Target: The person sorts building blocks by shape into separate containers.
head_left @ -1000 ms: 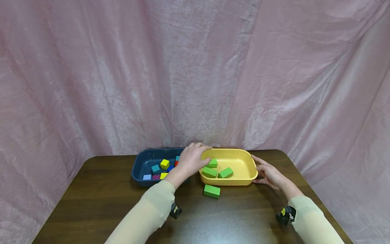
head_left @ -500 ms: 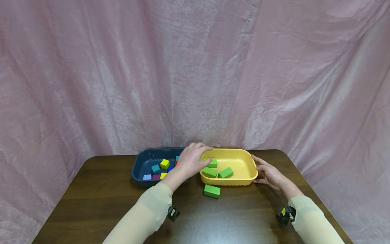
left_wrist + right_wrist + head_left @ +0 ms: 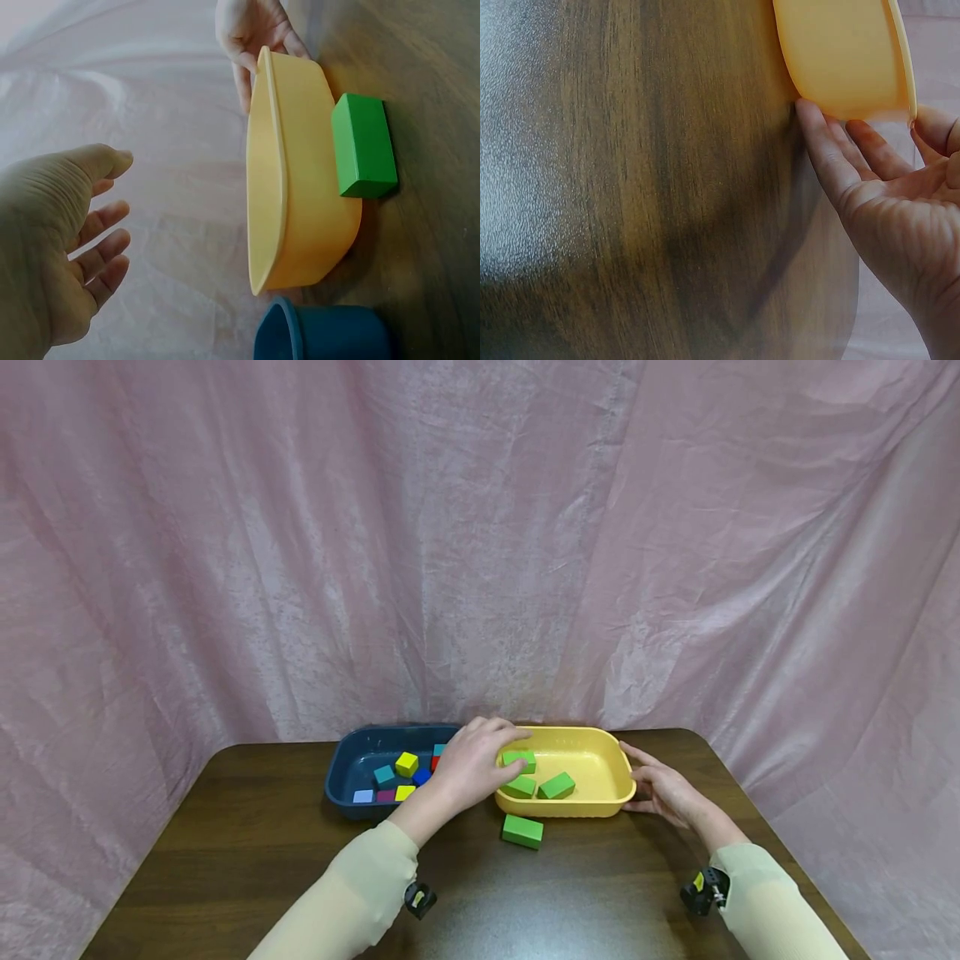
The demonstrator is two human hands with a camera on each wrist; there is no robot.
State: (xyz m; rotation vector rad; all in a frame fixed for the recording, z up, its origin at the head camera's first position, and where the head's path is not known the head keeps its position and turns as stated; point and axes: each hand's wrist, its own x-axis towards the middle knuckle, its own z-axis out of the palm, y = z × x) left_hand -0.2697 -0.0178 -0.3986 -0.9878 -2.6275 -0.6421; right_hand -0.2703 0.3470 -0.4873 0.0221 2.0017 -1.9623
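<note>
My left hand (image 3: 468,767) hovers over the gap between the dark blue tray (image 3: 337,795) and the yellow tray (image 3: 600,768). Its fingers are loosely spread, and in the left wrist view nothing lies between them. Several green blocks (image 3: 557,786) lie in the yellow tray, partly covered by that hand in the head view. One more green block (image 3: 367,146) lies on the table close to the yellow tray's near wall. At the yellow tray's right end, my right hand (image 3: 904,206) touches the outer wall with extended fingers, its thumb beside the rim.
Inside the blue tray are several small cubes, among them a yellow cube (image 3: 407,765) and a teal cube (image 3: 384,777). Both trays stand near the back edge of the brown wooden table (image 3: 585,893). Behind it hangs a pink curtain (image 3: 480,543).
My left hand has shifted slightly right and its forearm has drawn a little left and down. The right hand, trays and blocks have stayed essentially where they were.
</note>
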